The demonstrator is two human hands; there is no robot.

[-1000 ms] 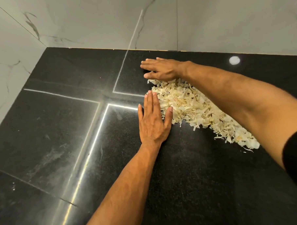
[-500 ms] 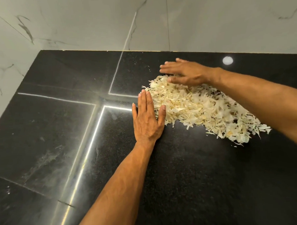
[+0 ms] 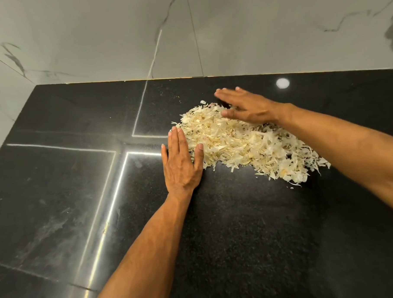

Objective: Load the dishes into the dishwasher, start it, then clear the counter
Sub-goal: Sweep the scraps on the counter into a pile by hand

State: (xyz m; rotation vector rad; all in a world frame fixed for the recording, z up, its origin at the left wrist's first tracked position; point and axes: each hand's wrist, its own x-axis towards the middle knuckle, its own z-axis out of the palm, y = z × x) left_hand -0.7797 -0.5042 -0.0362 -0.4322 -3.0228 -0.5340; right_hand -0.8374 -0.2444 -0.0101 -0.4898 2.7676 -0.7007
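Black speckled counter (image 3: 240,237) under grey marble wall (image 3: 96,40). Left hand (image 3: 181,163) flat, fingers straight, palm down at frame centre, touching left edge of peel pile (image 3: 242,142). Right hand (image 3: 245,106) flat, fingers extended, at pile's upper edge, blurred. Pile right of centre, loose scraps trailing lower right. Stage, judged: counter clearing underway, scraps herded, not yet removed. Dishwasher, dishes out of view; loading status unknown.
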